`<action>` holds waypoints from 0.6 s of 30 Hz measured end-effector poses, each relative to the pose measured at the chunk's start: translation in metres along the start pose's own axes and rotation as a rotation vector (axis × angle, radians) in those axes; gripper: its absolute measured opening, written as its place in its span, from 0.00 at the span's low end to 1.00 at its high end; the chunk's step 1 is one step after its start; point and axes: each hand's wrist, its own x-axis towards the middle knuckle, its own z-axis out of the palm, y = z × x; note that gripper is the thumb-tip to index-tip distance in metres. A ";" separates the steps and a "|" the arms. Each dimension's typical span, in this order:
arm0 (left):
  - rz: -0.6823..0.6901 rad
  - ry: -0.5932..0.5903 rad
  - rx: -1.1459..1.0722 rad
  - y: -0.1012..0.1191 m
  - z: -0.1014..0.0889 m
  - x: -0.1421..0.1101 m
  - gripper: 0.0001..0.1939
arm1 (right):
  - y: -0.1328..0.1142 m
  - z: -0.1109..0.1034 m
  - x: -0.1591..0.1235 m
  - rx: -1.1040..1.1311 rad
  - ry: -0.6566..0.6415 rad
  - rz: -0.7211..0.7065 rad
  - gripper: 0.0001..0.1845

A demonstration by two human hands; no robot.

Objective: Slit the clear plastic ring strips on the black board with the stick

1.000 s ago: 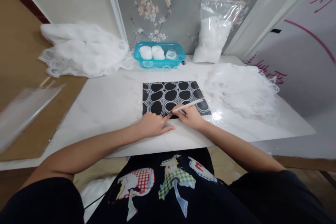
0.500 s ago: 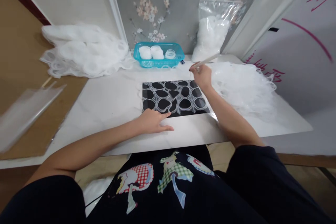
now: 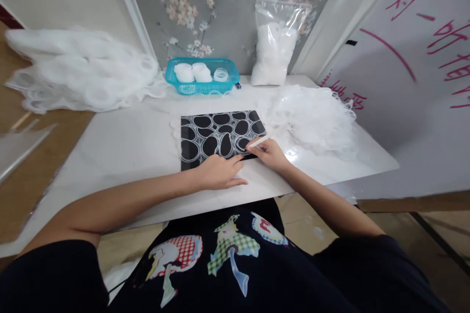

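Note:
A black sheet [image 3: 211, 145] lies on the white table, overlaid with a translucent white web of ring-shaped outlines. My left hand [image 3: 220, 172] rests along its near edge, index finger and thumb stretched out, the index fingertip touching the sheet. Pinched in my right hand [image 3: 270, 154] is a thin white stick [image 3: 260, 141]; its kind is not clear. The lower end of the stick, partly covered by my fingers, is at a ring near the sheet's front right corner.
Behind the sheet stands a blue plastic basket [image 3: 201, 89] with rolls of white rings. A zip bag [image 3: 273, 54] of white material leans on the wall. Heaps of white ring webbing lie at right [image 3: 312, 120] and left [image 3: 81, 71]. A whiteboard [image 3: 404, 107] borders the right side.
My right hand has come down from beyond the sheet's back right corner to its front right, still holding the stick. My left hand stays at the front edge. The view has turned slightly right.

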 end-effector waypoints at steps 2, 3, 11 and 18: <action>-0.010 -0.013 0.026 0.002 0.000 0.004 0.34 | 0.003 0.000 0.003 0.009 -0.014 -0.004 0.11; -0.015 -0.017 0.034 0.002 0.001 0.004 0.34 | 0.003 -0.001 0.004 0.012 -0.021 -0.011 0.11; -0.032 -0.024 0.045 0.002 0.002 0.004 0.33 | 0.004 0.001 0.002 0.018 -0.012 0.013 0.11; -0.044 -0.030 0.016 0.002 0.002 0.008 0.32 | 0.004 0.001 0.002 -0.027 0.000 -0.006 0.09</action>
